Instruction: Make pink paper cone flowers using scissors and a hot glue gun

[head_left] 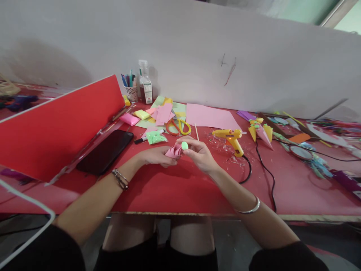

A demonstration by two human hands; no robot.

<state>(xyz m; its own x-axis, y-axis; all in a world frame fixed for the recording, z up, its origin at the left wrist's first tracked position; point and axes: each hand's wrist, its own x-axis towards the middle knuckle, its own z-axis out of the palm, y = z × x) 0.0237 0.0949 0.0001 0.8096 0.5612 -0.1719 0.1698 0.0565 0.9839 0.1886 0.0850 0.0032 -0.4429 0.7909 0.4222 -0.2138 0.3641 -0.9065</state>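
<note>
My left hand is closed around a rolled pink paper piece with layered folds, above the red tabletop. Close against its right end, my right hand pinches a small light green ball between thumb and fingers. Whether the ball touches the paper I cannot tell. Behind my hands lie a packet of green clay, a black marker and scissors with orange and yellow handles. To the right, a yellow glue gun rests on its side among paper scraps.
A black phone lies at left beside a leaning red board. Pink paper sheets, a pen cup and a bottle stand or lie near the wall. Finished-looking paper cones and a black cord are at right.
</note>
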